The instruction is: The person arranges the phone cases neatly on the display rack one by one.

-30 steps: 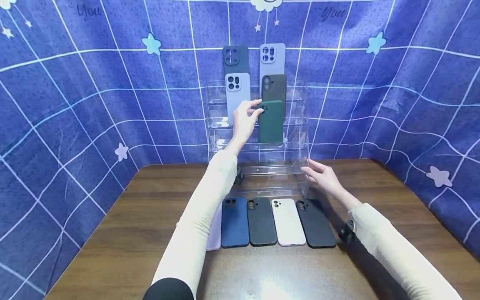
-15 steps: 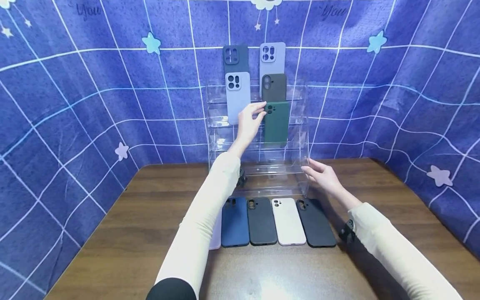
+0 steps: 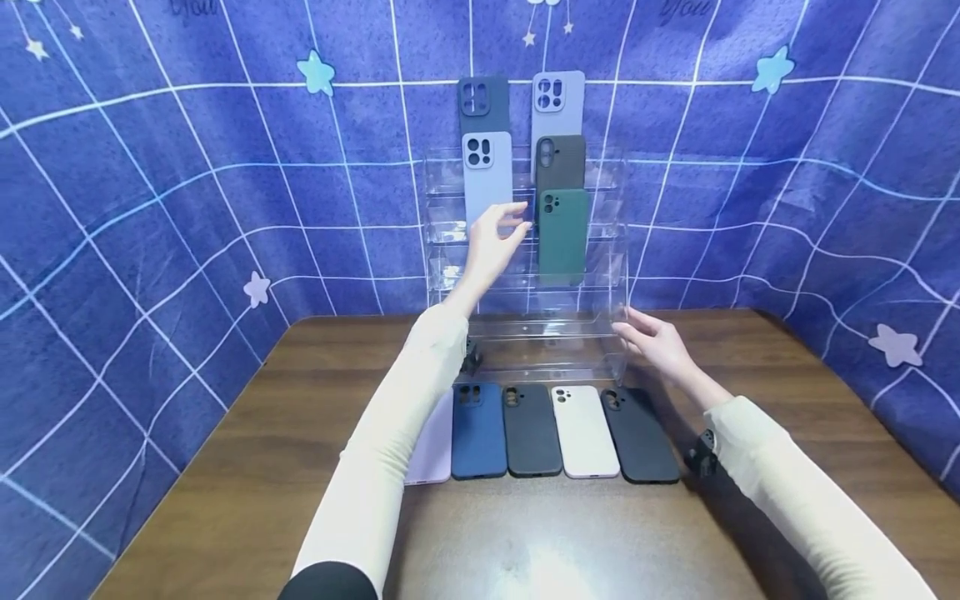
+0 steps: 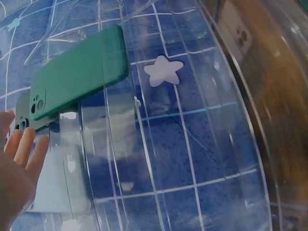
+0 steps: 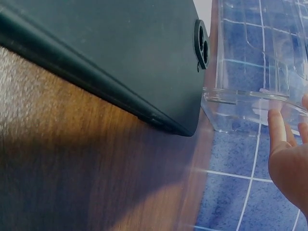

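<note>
A green phone case (image 3: 562, 237) stands in the right half of a clear tiered rack (image 3: 525, 325), in front of a dark brown-grey case (image 3: 560, 162). My left hand (image 3: 495, 237) is beside the green case with nothing in it, thumb and fingers spread apart. In the left wrist view, a gap shows between the fingers (image 4: 24, 147) and the green case (image 4: 82, 72). Behind this hand a pale blue case (image 3: 487, 179) leans in the rack. My right hand (image 3: 656, 342) is at the rack's right side, with extended fingers (image 5: 275, 127) right at its clear edge.
Higher in the rack stand a slate-blue case (image 3: 483, 104) and a lavender one (image 3: 558, 100). Along the front lie a light purple case (image 3: 432, 442), a navy one (image 3: 478, 433), a white one (image 3: 585, 433) and two dark ones (image 3: 531, 433). A blue grid cloth hangs behind the wooden table (image 3: 322, 400).
My left hand has moved the green case a little to the right and let go of it, drawing back to the left. The right hand stays at the rack. The head view has tilted slightly.
</note>
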`<state>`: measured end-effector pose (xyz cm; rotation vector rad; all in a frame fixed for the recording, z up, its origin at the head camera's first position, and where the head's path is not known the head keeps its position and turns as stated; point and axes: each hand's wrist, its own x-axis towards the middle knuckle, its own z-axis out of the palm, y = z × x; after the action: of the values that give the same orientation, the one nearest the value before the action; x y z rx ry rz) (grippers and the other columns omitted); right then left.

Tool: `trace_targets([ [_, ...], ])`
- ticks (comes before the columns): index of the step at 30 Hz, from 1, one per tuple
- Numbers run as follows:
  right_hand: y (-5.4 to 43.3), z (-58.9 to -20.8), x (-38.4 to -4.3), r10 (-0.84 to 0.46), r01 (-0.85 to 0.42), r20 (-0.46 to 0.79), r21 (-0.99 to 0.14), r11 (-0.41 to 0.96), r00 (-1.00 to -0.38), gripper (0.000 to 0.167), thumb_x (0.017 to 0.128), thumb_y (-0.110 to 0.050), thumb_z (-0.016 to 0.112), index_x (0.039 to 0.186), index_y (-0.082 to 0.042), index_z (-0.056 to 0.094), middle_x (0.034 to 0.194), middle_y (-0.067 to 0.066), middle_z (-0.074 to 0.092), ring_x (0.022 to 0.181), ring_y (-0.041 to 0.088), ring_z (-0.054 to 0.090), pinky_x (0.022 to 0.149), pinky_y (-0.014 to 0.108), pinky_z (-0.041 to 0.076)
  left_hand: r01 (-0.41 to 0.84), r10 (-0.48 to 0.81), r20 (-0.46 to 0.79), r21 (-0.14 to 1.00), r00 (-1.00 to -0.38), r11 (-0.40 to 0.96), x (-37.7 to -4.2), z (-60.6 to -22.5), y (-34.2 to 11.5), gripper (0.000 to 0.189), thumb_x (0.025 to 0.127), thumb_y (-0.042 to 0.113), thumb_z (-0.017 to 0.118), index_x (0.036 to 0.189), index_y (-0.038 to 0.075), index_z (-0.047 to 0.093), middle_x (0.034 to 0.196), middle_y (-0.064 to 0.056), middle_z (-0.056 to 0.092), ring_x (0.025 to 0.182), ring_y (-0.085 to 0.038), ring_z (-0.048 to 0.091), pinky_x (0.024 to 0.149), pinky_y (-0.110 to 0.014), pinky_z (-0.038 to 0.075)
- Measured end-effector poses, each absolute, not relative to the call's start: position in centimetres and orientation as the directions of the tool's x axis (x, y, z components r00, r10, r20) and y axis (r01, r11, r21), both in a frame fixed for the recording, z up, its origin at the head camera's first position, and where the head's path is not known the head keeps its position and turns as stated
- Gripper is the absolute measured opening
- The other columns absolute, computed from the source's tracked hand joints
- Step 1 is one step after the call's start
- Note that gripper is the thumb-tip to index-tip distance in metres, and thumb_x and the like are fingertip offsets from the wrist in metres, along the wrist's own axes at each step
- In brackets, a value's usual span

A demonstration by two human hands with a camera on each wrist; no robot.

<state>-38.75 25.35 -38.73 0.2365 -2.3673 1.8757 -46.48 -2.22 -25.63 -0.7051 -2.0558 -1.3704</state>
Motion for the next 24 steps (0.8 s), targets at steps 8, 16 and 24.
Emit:
trace_targets([
  [8, 25.3, -38.4, -38.7, -0.031, -0.179, 0.177, -0.96, 0.213, -0.984, 0.068, 0.089, -0.03, 0.065, 0.143, -0.002, 0.035, 0.139, 0.02, 0.044, 0.089, -0.011, 0.061, 0.08, 0.011, 0.051, 0.681, 0.155, 0.68, 0.632, -0.716, 0.371, -44.8, -26.2, -4.5, 0.031, 0.087, 0.019, 0.067, 0.115, 0.004, 0.064, 0.113, -0.012, 0.066, 0.096, -0.022, 0.066, 0.083, -0.032, 0.056],
  [16, 25.5, -38.4, -38.6, -0.048, -0.204, 0.199, -0.946, 0.251, -0.979, 0.067, 0.09, -0.032, 0.063, 0.143, -0.003, 0.035, 0.122, 0.002, 0.063, 0.084, -0.01, 0.062, 0.077, 0.011, 0.052, 0.649, 0.178, 0.644, 0.634, -0.744, 0.421, -42.9, -27.4, -7.5, 0.033, 0.089, 0.024, 0.065, 0.117, 0.007, 0.063, 0.11, -0.009, 0.067, 0.097, -0.021, 0.065, 0.086, -0.038, 0.055],
  [24, 25.2, -38.5, -38.4, -0.055, -0.19, 0.182, -0.952, 0.238, -0.982, 0.067, 0.089, -0.032, 0.064, 0.143, -0.005, 0.035, 0.092, -0.029, 0.063, 0.087, -0.006, 0.064, 0.077, 0.012, 0.052, 0.623, 0.173, 0.623, 0.636, -0.763, 0.455, -41.1, -28.7, -11.5, 0.029, 0.088, 0.021, 0.067, 0.114, 0.008, 0.065, 0.108, -0.008, 0.068, 0.094, -0.019, 0.066, 0.084, -0.027, 0.056],
])
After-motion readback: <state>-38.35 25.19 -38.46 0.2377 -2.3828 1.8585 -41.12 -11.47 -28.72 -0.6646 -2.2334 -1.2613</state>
